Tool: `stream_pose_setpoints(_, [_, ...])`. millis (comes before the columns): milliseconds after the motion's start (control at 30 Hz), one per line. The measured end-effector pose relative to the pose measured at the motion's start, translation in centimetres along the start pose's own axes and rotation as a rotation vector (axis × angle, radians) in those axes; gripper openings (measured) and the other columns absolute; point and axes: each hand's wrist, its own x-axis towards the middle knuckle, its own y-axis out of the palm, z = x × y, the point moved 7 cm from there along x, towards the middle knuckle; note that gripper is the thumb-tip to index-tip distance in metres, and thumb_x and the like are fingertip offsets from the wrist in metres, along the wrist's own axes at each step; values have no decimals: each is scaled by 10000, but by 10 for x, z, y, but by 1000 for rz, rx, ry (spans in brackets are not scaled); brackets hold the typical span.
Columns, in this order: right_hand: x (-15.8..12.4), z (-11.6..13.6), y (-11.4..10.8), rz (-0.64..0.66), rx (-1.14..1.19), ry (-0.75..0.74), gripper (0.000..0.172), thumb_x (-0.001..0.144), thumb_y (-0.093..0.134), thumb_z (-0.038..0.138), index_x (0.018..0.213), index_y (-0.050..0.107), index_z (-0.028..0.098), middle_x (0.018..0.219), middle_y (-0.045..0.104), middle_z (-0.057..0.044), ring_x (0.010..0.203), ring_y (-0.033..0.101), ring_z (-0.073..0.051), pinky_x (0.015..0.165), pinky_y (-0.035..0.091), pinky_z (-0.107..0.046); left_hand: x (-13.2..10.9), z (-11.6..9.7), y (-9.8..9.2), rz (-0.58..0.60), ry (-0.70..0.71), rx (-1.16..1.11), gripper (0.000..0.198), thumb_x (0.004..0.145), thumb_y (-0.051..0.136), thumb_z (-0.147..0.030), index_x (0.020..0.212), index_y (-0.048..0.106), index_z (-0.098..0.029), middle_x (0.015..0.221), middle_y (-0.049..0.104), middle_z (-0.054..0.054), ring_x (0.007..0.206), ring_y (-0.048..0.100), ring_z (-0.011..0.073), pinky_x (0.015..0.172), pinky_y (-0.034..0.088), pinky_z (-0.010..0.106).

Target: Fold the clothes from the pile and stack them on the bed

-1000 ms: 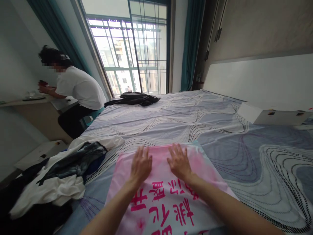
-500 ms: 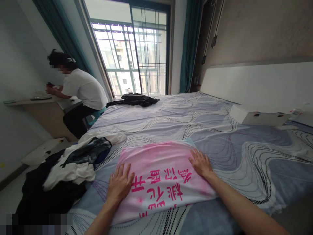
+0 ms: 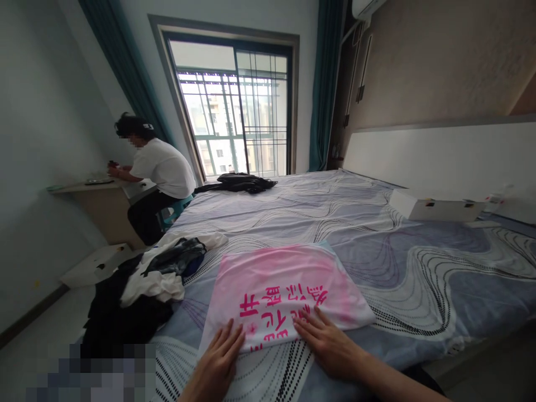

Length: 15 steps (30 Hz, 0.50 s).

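Observation:
A folded pink and white garment (image 3: 280,279) with pink printed characters lies flat on the bed (image 3: 343,218) near its front edge. My left hand (image 3: 220,360) rests flat at the garment's near left edge, fingers stretched out. My right hand (image 3: 329,346) lies flat at the near edge to the right, fingertips touching the printed fabric. Neither hand holds anything.
A heap of white and dark clothes (image 3: 154,276) hangs over the bed's left edge. A dark garment (image 3: 240,182) lies at the far end. A white box (image 3: 435,207) sits by the headboard. Another person (image 3: 159,178) sits at a desk (image 3: 96,187) by the window.
Both hands slid from the garment's far part, out to its sides, then back to its near edge. The view pulled back and rose.

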Motion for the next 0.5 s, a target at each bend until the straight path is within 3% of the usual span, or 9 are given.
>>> stream_pose_setpoints(167, [-46,-55,4,-88,-293,95,851,756,373,-46,1565,290,207,1579,377,-81,1479,300,-242,1206,235,-541,-28,26,-7,-133,3,114,617,873,414,-60,1453,493,-253,1413,603,26,1298,565,191,1030,529,297])
stream_pose_setpoints(333, [-73,-98,3,-211,-513,284,766,743,353,-96,1438,512,181,1479,522,-85,1362,492,-250,1115,423,-496,-27,29,-19,-206,4,120,524,872,400,-54,1298,647,-234,1246,720,38,1153,671,175,955,566,256])
stream_pose_setpoints(500, [-95,-107,-3,-289,-437,309,723,748,341,-94,1376,587,169,1377,618,-100,1287,573,-215,1064,500,-401,-39,31,-53,-264,56,100,515,892,402,-76,1315,636,-254,1216,734,30,1114,689,154,948,550,215])
